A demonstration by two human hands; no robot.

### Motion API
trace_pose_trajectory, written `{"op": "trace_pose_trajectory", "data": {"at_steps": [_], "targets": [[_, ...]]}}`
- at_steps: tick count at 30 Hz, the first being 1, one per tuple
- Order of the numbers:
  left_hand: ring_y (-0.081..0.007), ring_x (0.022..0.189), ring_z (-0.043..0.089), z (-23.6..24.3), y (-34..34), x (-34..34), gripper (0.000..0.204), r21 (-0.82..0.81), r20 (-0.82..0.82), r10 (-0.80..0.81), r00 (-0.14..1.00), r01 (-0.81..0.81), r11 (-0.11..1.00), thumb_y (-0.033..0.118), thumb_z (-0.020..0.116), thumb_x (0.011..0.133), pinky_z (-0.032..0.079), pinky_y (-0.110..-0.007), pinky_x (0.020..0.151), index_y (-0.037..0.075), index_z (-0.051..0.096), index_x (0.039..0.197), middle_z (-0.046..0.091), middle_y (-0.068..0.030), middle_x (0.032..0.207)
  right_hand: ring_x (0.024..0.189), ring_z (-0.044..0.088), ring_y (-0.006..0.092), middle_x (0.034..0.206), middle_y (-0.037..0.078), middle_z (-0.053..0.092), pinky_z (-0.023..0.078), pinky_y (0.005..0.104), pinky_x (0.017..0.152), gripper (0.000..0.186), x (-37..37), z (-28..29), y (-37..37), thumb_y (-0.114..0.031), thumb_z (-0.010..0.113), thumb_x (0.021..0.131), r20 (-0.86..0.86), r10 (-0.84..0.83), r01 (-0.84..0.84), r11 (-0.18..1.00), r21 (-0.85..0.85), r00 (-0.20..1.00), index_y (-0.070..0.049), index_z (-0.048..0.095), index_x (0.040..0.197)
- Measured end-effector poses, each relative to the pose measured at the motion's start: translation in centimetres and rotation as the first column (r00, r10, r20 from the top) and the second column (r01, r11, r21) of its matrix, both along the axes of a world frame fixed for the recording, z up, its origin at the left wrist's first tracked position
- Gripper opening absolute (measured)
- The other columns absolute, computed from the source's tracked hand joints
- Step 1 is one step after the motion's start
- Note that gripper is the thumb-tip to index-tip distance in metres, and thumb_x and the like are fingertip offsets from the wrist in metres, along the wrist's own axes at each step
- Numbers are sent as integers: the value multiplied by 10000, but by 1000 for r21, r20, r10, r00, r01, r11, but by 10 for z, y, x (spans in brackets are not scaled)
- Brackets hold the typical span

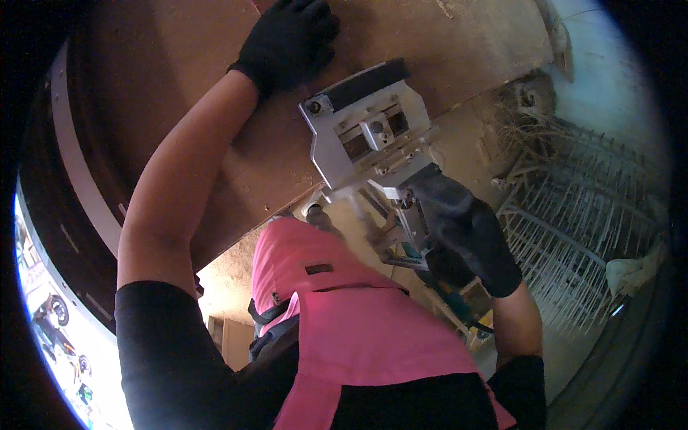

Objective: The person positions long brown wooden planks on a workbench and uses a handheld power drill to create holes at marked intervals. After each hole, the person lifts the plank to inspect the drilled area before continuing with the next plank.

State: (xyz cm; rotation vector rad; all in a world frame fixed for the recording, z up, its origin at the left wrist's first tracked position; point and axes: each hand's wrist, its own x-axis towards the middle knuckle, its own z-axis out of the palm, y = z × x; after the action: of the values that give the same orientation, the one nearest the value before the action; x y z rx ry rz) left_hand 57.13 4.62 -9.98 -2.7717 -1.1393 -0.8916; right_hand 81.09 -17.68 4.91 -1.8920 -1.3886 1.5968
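Observation:
My left hand (287,44), in a black glove, lies on a large brown wooden board (251,161) near the upper edge of the view. Its fingers rest on the surface, partly cut off by the frame, and hold nothing I can see. My right hand (473,233), in a dark grey glove, is closed round the body of a power tool with a silver metal base frame (333,154). That frame, with a black strip along its far side, sits over the board's near edge. Part of the tool's body is hidden by the glove.
A white metal wire rack (573,236) stands on the floor to the right, with tangled thin strands (527,118) beside the board's corner. My pink apron (373,337) is close to the board's edge. Parked motorbikes (61,337) show in bright light at the far left.

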Motion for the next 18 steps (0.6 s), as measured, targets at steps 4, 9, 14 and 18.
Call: {"op": "trace_pose_trajectory", "data": {"at_steps": [4, 9, 14, 18], "targets": [[-372, 996, 572, 3, 2, 5, 222, -145, -5, 21, 1000, -21, 989, 157, 571, 800, 432, -464, 966, -14, 700, 857, 644, -211, 965, 930, 602, 106, 1102, 55, 664, 508, 286, 799, 338, 0, 1, 12, -137, 652, 885, 4, 53, -53, 997, 49, 999, -26, 621, 1203], [-392, 972, 576, 9, -3, 6, 213, -149, -108, 46, 993, -62, 987, 133, 583, 784, 437, -482, 948, -23, 700, 871, 648, -229, 976, 892, 621, 120, 1038, 72, 679, 510, 289, 791, 311, -7, 6, 13, -122, 658, 870, -126, -54, 40, 993, -112, 991, -27, 632, 1165], [-389, 960, 585, 18, -5, 13, 207, -202, 94, 111, 989, -90, 975, 130, 597, 768, 433, -481, 952, -18, 708, 862, 653, -229, 983, 1097, 566, 167, 1235, 86, 606, 439, 316, 967, 467, -5, 10, 17, -62, 645, 833, 11, 16, -12, 960, -281, 1000, -9, 557, 1288], [-383, 968, 592, 19, -8, 13, 223, -261, 23, 100, 995, -90, 961, 132, 599, 771, 435, -470, 959, -19, 715, 886, 657, -227, 1002, 993, 581, 185, 1150, 94, 621, 453, 325, 902, 440, -1, 4, 20, -113, 648, 829, 75, 254, -250, 967, -52, 964, -10, 571, 1250]]}}
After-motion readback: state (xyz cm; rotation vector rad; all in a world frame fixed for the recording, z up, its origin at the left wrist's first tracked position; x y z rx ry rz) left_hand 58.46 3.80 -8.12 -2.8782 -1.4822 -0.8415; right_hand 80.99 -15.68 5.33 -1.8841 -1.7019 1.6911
